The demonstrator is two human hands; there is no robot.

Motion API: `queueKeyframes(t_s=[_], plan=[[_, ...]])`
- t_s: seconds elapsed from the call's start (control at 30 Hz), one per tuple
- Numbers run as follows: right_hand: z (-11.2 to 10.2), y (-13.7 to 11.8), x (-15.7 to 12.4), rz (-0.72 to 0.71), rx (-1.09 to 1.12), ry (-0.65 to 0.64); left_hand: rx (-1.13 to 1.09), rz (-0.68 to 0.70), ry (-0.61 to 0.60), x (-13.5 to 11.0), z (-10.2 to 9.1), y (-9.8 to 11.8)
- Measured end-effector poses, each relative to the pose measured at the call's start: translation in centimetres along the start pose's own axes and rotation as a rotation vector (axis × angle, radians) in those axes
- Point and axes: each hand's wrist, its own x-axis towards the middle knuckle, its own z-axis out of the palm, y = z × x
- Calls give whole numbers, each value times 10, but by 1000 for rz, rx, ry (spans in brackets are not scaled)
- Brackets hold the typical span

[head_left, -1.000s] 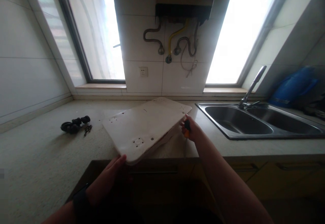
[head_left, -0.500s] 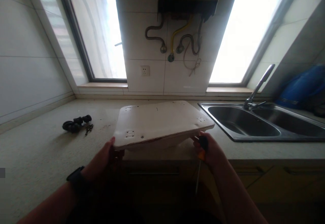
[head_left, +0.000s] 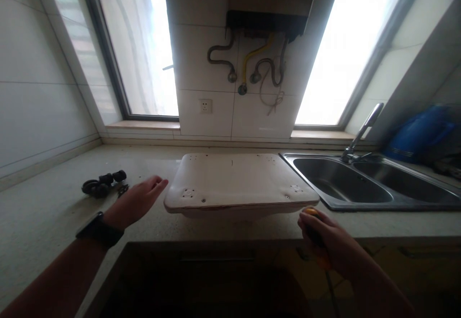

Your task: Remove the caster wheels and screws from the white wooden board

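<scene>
A white flat panel (head_left: 237, 183) with small screw holes lies on the countertop (head_left: 43, 222), squared up to the front edge. My left hand (head_left: 135, 202) hovers just left of the panel with its fingers stretched out, holding nothing; a dark watch sits on that wrist. My right hand (head_left: 326, 243) is closed round a screwdriver (head_left: 313, 224) with a black and orange handle, its shaft pointing down past the counter's front edge, just below the panel's right corner.
Black casters (head_left: 101, 184) and loose screws (head_left: 122, 190) lie on the counter at the left. A steel double sink (head_left: 363, 186) with a tap (head_left: 360, 133) is to the right, a blue bag (head_left: 414, 128) behind it. A wall socket (head_left: 205, 105) and pipes (head_left: 252, 68) are behind.
The panel was turned from a slanted, lifted position and set down flat, parallel to the counter edge. My left hand let go of it and moved left; my right hand drew back with the screwdriver.
</scene>
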Motion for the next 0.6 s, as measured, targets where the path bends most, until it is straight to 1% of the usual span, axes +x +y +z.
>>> queueKeyframes(t_s=[0.07,0.13,0.23,0.3,0.4,0.47,0.53,0.6], plan=[[19,-32,-5,-138,-20,-27,44,48,5,11,-7,21],[48,-66,-6,-312,50,-44,-2,96,-56,19,-5,43],[99,-108,-1,-457,194,-92,-186,149,-178,26,12,67],[135,-126,8,-585,317,-124,-295,164,-276,26,29,74],[186,-136,22,-686,415,-231,-388,172,-407,22,49,73],[214,-135,28,-705,426,-264,-453,168,-454,19,56,70],[237,-132,31,-718,419,-297,-496,154,-479,18,58,67],[252,-128,33,-730,402,-328,-525,159,-492,18,56,65]])
